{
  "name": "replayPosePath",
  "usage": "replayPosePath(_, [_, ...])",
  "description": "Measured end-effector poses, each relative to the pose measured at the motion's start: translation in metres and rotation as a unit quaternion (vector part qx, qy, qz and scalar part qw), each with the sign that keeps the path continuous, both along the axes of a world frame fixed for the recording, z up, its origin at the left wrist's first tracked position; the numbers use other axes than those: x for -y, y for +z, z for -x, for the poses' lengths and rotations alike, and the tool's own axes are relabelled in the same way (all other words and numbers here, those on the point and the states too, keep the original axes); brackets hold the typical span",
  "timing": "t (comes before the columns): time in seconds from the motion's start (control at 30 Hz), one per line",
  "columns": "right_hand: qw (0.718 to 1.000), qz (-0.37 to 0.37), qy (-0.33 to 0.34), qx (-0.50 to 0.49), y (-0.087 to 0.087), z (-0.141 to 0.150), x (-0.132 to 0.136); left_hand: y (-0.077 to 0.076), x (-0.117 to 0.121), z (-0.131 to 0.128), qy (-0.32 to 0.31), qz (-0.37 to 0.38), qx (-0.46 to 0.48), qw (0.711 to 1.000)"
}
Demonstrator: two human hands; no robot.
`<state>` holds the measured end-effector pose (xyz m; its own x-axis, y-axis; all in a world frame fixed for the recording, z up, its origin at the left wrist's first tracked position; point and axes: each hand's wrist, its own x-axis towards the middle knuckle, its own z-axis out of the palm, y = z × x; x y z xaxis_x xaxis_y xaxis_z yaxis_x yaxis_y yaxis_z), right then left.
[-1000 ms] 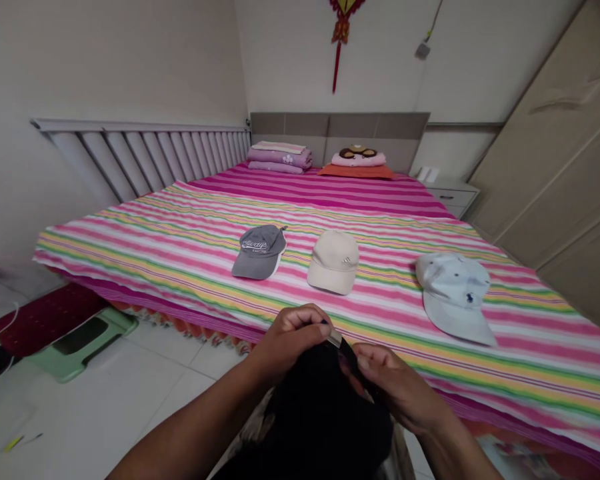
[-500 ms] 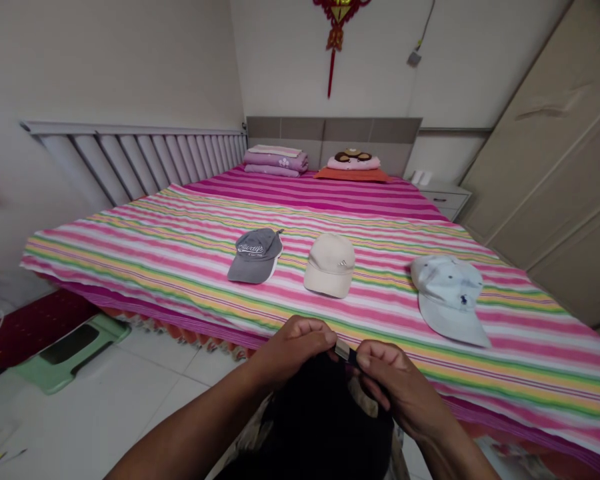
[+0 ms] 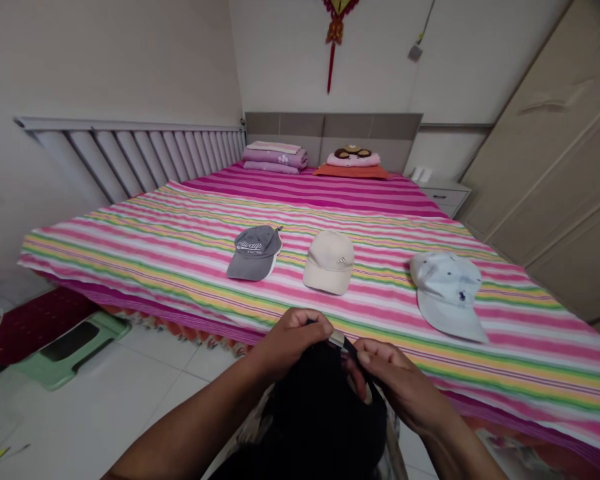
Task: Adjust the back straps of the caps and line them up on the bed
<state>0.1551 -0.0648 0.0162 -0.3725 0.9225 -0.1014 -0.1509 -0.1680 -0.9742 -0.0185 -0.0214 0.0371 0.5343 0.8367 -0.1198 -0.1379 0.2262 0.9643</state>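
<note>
A black cap (image 3: 320, 413) hangs low in front of me, held by both hands at its back strap. My left hand (image 3: 290, 340) is closed in a pinch on the strap beside a small metal buckle (image 3: 336, 341). My right hand (image 3: 395, 380) is closed on the strap from the other side. Beyond them, on the striped bed (image 3: 180, 227), lie a grey cap (image 3: 254, 252), a beige cap (image 3: 329, 262) and a pale blue cap (image 3: 449, 285) in a row.
Folded bedding (image 3: 275, 157) and a pillow (image 3: 353, 163) sit at the headboard. A green stool (image 3: 75, 343) and dark red mat (image 3: 25, 323) are on the floor at left. A wardrobe (image 3: 555, 160) and nightstand (image 3: 443, 193) stand at right.
My hands stayed pinched on the black cap's strap near the buckle, shifting only slightly. The view tilted a little.
</note>
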Motion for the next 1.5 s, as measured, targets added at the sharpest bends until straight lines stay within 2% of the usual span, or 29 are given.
replayPosePath(0.2, [0.998, 0.029, -0.038, -0.03, 0.001, -0.003, 0.001, -0.001, -0.001, -0.003, 0.006, 0.031, 0.004, 0.999])
replayPosePath(0.47, [0.998, 0.032, -0.062, 0.007, 0.006, 0.003, 0.0, -0.002, -0.001, -0.003, 0.013, 0.038, 0.016, 0.999])
replayPosePath(1.03, [0.996, 0.023, -0.064, 0.048, 0.007, 0.008, -0.004, -0.01, -0.002, 0.002, -0.01, 0.058, 0.053, 0.997])
replayPosePath(1.23, [0.998, 0.018, -0.052, 0.041, 0.011, 0.005, -0.004, -0.012, -0.003, 0.007, -0.015, 0.062, 0.018, 0.998])
replayPosePath(1.5, [0.998, 0.025, -0.041, 0.036, 0.012, 0.002, -0.005, -0.014, -0.008, 0.013, -0.05, 0.02, -0.028, 0.998])
